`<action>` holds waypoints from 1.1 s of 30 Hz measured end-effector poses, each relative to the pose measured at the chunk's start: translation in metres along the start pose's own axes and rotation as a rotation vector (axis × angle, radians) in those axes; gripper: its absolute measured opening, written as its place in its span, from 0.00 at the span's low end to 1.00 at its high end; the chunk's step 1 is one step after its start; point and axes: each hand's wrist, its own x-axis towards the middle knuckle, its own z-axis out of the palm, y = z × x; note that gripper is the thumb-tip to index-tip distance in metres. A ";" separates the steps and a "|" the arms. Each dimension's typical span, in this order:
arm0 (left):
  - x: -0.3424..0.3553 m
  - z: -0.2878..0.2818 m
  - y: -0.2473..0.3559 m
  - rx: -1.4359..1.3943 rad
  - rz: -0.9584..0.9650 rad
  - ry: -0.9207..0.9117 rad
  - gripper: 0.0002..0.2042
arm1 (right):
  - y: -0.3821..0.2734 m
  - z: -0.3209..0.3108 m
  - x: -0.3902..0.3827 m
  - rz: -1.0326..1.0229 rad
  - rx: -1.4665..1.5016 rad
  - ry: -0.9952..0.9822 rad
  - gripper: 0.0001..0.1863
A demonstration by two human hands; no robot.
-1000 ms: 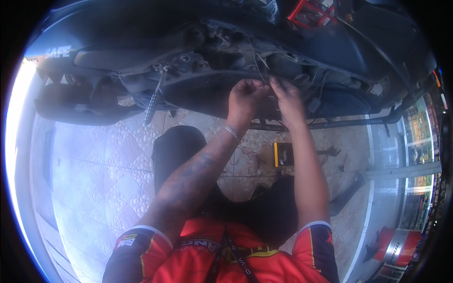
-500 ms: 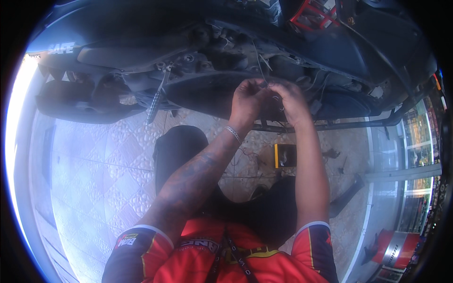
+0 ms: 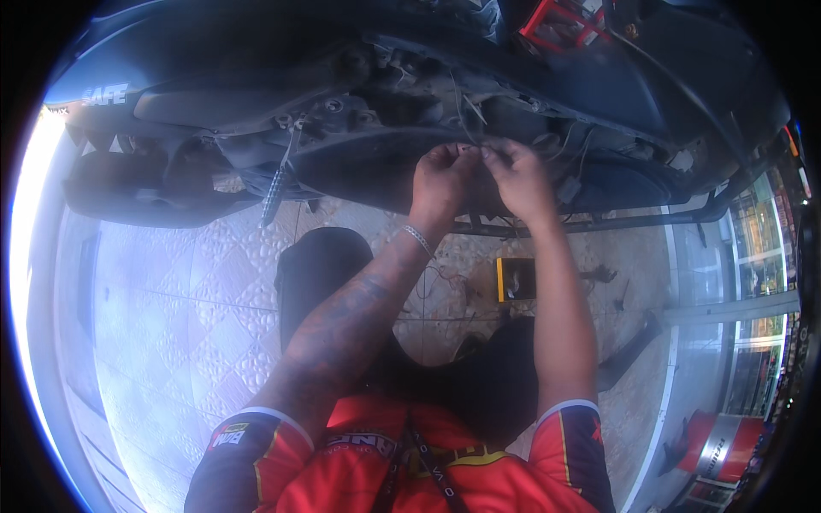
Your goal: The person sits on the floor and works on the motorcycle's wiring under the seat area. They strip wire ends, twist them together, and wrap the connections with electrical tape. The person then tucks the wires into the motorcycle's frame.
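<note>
In the head view, a person in a red shirt (image 3: 359, 479) sits low on a tiled floor (image 3: 197, 256), both arms raised toward the flank of a dark scooter (image 3: 256, 51). A thin wire (image 3: 463, 117) hangs from its exposed mechanical parts (image 3: 410, 103) and runs down to the meeting fingertips.

The left hand (image 3: 445, 175) pinches thumb against forefinger at what appears to be the wire's lower end, a grip probably chosen because the strand is too fine for the palm. The right hand (image 3: 520, 181) is bent inward beside it, thumb and fingers drawn together; whether it grips the wire or merely braces it cannot be told.

The low seat seems to suit the height of the bared section, just above the hands. To the left, a ridged metal footpeg (image 3: 275, 188) angles downward, apart from the wrists.

A black box with a yellow edge (image 3: 501, 280) lies on the tiles beside the right forearm, perhaps for easy reach. A red tray (image 3: 537, 15) sits at the upper edge, beyond the opening; a red drum (image 3: 744, 445) stands at lower right.
</note>
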 end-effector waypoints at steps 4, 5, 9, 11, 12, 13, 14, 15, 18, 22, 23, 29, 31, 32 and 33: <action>0.008 -0.002 -0.005 0.188 0.071 0.043 0.06 | -0.010 0.013 -0.002 -0.132 -0.248 0.159 0.10; 0.010 -0.002 -0.007 0.242 0.093 0.056 0.06 | -0.011 0.015 -0.003 -0.189 -0.318 0.208 0.10; 0.016 -0.004 -0.014 0.263 0.085 0.054 0.06 | -0.006 0.020 -0.002 -0.084 -0.330 0.201 0.10; 0.017 -0.004 -0.017 0.273 0.076 0.047 0.06 | 0.001 0.021 -0.002 -0.101 -0.340 0.207 0.10; 0.018 -0.004 -0.019 0.300 0.093 0.046 0.06 | 0.004 0.021 -0.001 -0.128 -0.319 0.232 0.09; 0.020 -0.004 -0.021 0.326 0.110 0.044 0.05 | 0.008 0.021 -0.001 -0.156 -0.298 0.257 0.08; 0.021 -0.004 -0.021 0.356 0.112 0.044 0.05 | 0.012 0.021 0.000 -0.192 -0.275 0.282 0.08; 0.022 -0.004 -0.023 0.340 0.112 0.045 0.05 | 0.015 0.021 0.001 -0.166 -0.270 0.274 0.07; 0.021 -0.001 -0.023 0.278 0.109 0.049 0.06 | 0.023 0.015 0.003 -0.135 -0.204 0.240 0.07; 0.011 0.001 -0.011 0.184 0.109 0.012 0.06 | 0.025 0.010 -0.001 -0.077 0.100 0.200 0.08; 0.009 0.001 -0.007 0.169 0.081 -0.012 0.05 | 0.024 0.009 -0.003 -0.035 0.208 0.186 0.09; 0.004 -0.001 0.002 0.243 0.068 0.041 0.06 | 0.013 0.004 -0.009 -0.390 -0.145 0.141 0.14; 0.005 -0.002 -0.001 0.193 0.082 0.021 0.06 | 0.009 0.008 -0.013 -0.391 -0.216 0.175 0.16; 0.006 -0.004 -0.003 0.187 0.067 0.024 0.06 | 0.008 0.012 -0.014 -0.389 -0.247 0.188 0.17; 0.006 -0.004 -0.004 0.161 0.095 0.017 0.07 | 0.007 0.016 -0.015 -0.387 -0.274 0.212 0.18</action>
